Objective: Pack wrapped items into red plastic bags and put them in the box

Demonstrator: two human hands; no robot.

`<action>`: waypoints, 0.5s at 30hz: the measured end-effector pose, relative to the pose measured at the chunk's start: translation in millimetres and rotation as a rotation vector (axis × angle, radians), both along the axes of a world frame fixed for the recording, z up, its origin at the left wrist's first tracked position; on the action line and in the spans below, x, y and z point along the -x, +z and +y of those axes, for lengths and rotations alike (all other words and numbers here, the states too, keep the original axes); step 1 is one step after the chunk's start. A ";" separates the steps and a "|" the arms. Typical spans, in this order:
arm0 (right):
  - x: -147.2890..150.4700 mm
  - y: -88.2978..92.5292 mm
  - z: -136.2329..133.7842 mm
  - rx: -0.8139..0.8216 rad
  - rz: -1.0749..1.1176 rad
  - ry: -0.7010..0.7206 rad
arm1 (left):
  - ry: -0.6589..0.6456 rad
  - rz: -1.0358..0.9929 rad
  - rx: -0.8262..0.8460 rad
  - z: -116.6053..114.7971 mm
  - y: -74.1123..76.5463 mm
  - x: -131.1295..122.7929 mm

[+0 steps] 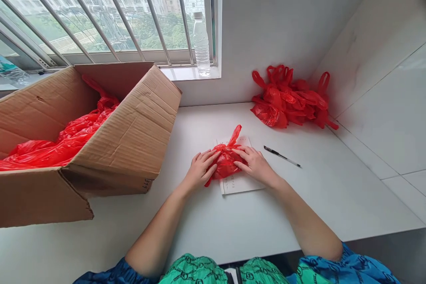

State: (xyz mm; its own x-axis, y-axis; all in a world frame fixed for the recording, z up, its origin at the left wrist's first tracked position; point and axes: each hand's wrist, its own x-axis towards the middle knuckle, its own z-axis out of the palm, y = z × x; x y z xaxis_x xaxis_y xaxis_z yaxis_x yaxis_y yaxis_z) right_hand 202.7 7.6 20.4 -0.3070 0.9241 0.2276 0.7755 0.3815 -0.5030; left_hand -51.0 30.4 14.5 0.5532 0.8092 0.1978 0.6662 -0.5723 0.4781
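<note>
A small knotted red plastic bag point(226, 162) sits on a sheet of printed white paper point(240, 184), its handle loop standing up at the top. My left hand point(201, 167) holds the bag's left side, thumb low and fingers over the upper edge. From the right, my right hand point(254, 163) grips the opposite side with its fingers on the plastic. What is inside the bag cannot be made out. A black pen with a clear barrel point(282, 156) lies to the right of my right hand.
An open cardboard box point(126, 137) with red plastic bags point(66, 140) in it stands on the left of the white table point(199, 226). More knotted red bags point(289, 97) are heaped in the back right corner. A clear bottle point(201, 46) stands on the sill by the barred window.
</note>
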 end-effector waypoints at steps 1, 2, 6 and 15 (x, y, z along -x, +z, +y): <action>-1.9 -1.3 0.6 0.035 -0.009 0.005 | -0.012 0.002 0.034 3.7 -1.8 4.4; -3.8 -1.7 0.8 0.061 -0.020 0.013 | -0.022 -0.004 0.052 6.6 -3.1 8.0; -11.2 4.4 -1.6 0.107 -0.035 0.069 | -0.050 -0.086 0.035 10.0 -2.1 13.2; -5.2 22.6 -5.2 -0.175 0.133 -0.064 | 0.068 -0.442 0.081 -9.7 19.3 -1.0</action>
